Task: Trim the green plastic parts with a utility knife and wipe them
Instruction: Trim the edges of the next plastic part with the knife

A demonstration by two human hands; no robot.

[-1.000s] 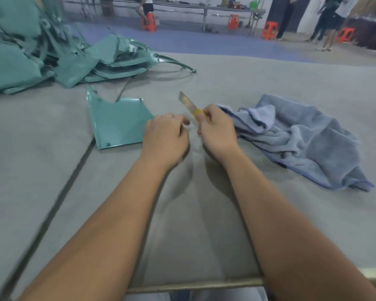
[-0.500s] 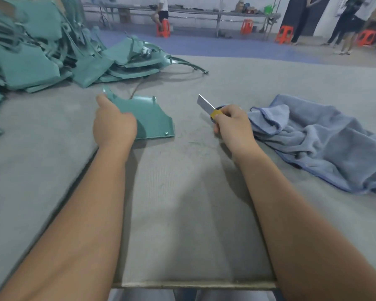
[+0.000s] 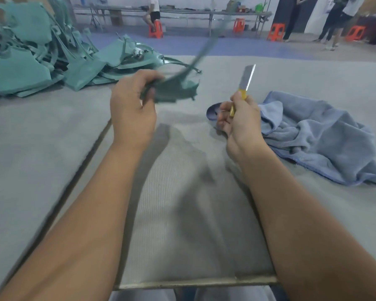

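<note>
Green part (image 3: pixel 172 90): lifted off the table, motion-blurred, at 10 o'clock from the knife hand; thin strip sticks up toward 1 o'clock. Likely raised so an edge faces the blade.
Left hand (image 3: pixel 132 109): fingers curled round the near-left edge of the green part, pinching it. Grip at one end probably leaves the rest of the rim free for trimming.
Right hand (image 3: pixel 239 118): fist closed round the yellow handle of the knife (image 3: pixel 243 88), thumb on top. Blade out, pointing up to 12-1 o'clock, away from the body and clear of the other hand. Looks like a safe carry until the part is lined up.
Gap: blade and part apart, not touching; no cut going on yet.
Towel (image 3: pixel 317 135): blue, crumpled, at 3 o'clock from the right hand, one corner tucked just under it. Kept near for the wipe step, I'd guess.
Pile (image 3: pixel 37 57): more green parts heaped at 10-11 o'clock, well apart from the hands. Can't tell trimmed or untrimmed.
Table (image 3: pixel 182 213): grey ribbed cover, dark seam running 7 to 1 o'clock under the left arm.
Stage: early on this piece, my read.
</note>
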